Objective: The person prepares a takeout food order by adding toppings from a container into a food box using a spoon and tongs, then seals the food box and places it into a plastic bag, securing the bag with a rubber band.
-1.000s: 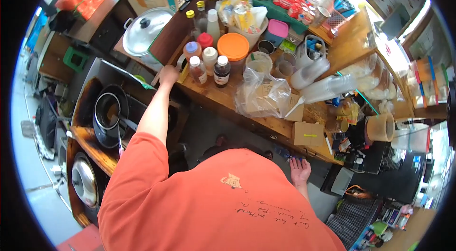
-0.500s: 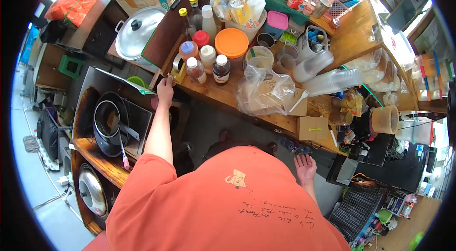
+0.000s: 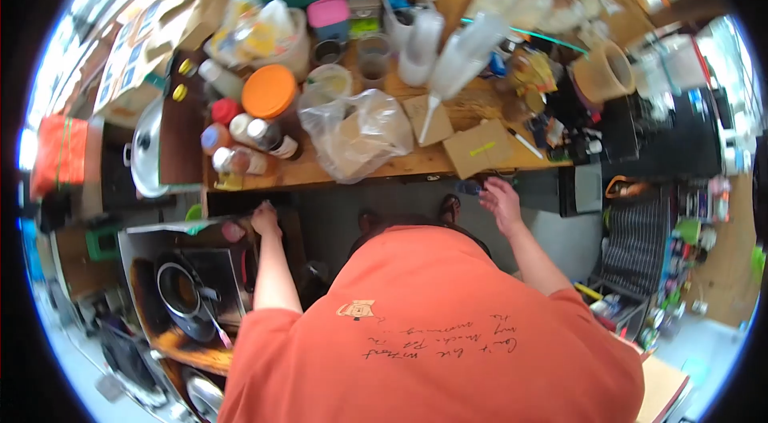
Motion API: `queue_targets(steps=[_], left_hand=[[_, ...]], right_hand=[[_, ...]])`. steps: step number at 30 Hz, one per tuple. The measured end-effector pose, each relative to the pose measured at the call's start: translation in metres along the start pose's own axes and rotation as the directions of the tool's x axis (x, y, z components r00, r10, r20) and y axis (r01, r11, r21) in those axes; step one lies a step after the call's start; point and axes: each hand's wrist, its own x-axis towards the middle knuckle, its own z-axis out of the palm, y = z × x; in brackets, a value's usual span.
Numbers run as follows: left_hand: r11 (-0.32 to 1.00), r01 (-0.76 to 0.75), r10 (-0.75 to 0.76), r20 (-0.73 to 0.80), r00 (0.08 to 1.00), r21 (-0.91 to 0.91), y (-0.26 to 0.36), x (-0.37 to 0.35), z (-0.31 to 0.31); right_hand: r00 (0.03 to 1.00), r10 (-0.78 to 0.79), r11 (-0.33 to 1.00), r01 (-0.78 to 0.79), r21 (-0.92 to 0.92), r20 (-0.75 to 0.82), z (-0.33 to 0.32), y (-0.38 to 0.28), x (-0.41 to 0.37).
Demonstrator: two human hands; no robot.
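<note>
My left hand [image 3: 265,217] is low at the left, just below the front edge of the wooden table [image 3: 384,175]. Its fingers are curled closed; what they hold, if anything, is blurred and hidden. The dispenser [image 3: 230,181] stands at the table edge above it, partly behind a squeeze bottle [image 3: 238,160]. My right hand [image 3: 501,204] hovers in front of the table, fingers apart and holding nothing visible. Closest to it on the tabletop is a flat brown cardboard box [image 3: 478,148] with a yellow-green mark. A white marker [image 3: 525,143] lies to the right of that box.
Bottles and an orange-lidded tub [image 3: 270,91] crowd the table's left side. A clear plastic bag [image 3: 358,135] lies mid-table, with stacked plastic cups [image 3: 468,55] behind. A pan [image 3: 182,289] sits on the stove at lower left. A dark rack [image 3: 636,243] stands at right.
My view has swung to the right. My left hand has left the dispenser at the table edge and dropped lower. My right hand has risen toward the table's front edge near the cardboard box.
</note>
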Motion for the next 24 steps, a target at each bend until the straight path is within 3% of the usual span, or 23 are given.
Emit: queue_targets(steps=[1, 2, 3, 5, 6, 7, 8, 9, 11, 13, 14, 16, 18, 19, 21, 24], left_hand=[[0.999, -0.038, 0.038, -0.006, 0.999, 0.037, 0.01, -0.034, 0.018], [0.995, -0.095, 0.093, 0.145, 0.985, 0.008, 0.016, -0.067, 0.033], [0.995, -0.077, 0.057, 0.269, 0.962, 0.063, 0.049, -0.119, 0.045], [0.986, -0.116, 0.031, 0.547, 0.837, 0.121, 0.073, -0.181, 0.071], [0.978, -0.171, 0.061, 0.617, 0.784, 0.12, 0.085, -0.214, 0.087], [0.908, -0.373, 0.162, 0.662, 0.732, 0.191, 0.087, -0.235, 0.104], [0.912, -0.367, 0.128, 0.721, 0.681, 0.185, 0.113, -0.268, 0.116], [0.916, -0.357, 0.092, 0.773, 0.627, 0.181, 0.142, -0.3, 0.13], [0.908, -0.414, 0.202, 0.801, 0.563, 0.063, 0.146, -0.328, 0.174], [0.835, -0.549, 0.295, 0.823, 0.486, 0.025, 0.183, -0.363, 0.211], [0.865, -0.499, 0.257, 0.813, 0.522, 0.047, 0.201, -0.381, 0.228], [0.894, -0.442, 0.211, 0.798, 0.565, 0.077, 0.22, -0.404, 0.266], [0.953, -0.3, 0.188, 0.698, 0.691, 0.041, 0.229, -0.415, 0.301], [0.955, -0.294, 0.181, 0.693, 0.698, 0.047, 0.226, -0.417, 0.319], [0.989, 0.049, 0.04, 0.579, 0.814, -0.137, 0.223, -0.422, 0.347], [0.977, 0.102, -0.001, 0.479, 0.878, -0.186, 0.227, -0.432, 0.37]], right_hand=[[0.993, -0.122, 0.976, 0.12, -0.181, -0.002, -0.008, -0.005, 0.014], [0.972, -0.234, 0.904, 0.227, -0.362, 0.025, -0.016, -0.011, 0.026], [0.972, -0.233, 0.907, 0.222, -0.357, 0.013, -0.02, -0.023, 0.031], [0.902, -0.414, 0.519, 0.345, -0.782, 0.123, -0.016, -0.059, 0.038], [0.9, -0.417, 0.517, 0.351, -0.78, 0.129, -0.017, -0.069, 0.051], [0.863, -0.455, 0.418, 0.426, -0.803, 0.221, -0.018, -0.077, 0.063], [0.819, -0.478, 0.312, 0.496, -0.81, 0.317, -0.02, -0.083, 0.074], [0.818, -0.47, 0.309, 0.504, -0.807, 0.331, -0.023, -0.086, 0.087], [0.601, -0.586, 0.075, 0.708, -0.702, 0.544, -0.029, -0.086, 0.116], [0.62, -0.491, 0.078, 0.731, -0.678, 0.612, -0.029, -0.095, 0.128], [0.634, -0.4, 0.08, 0.743, -0.664, 0.662, -0.029, -0.098, 0.133], [0.625, -0.36, 0.134, 0.77, -0.624, 0.693, -0.031, -0.098, 0.148], [0.614, -0.322, 0.187, 0.787, -0.588, 0.72, -0.032, -0.098, 0.154], [0.597, -0.334, 0.19, 0.8, -0.569, 0.729, -0.032, -0.101, 0.153], [0.579, -0.337, 0.197, 0.814, -0.546, 0.742, -0.032, -0.101, 0.154], [0.517, -0.376, 0.127, 0.851, -0.509, 0.769, -0.035, -0.098, 0.16]])
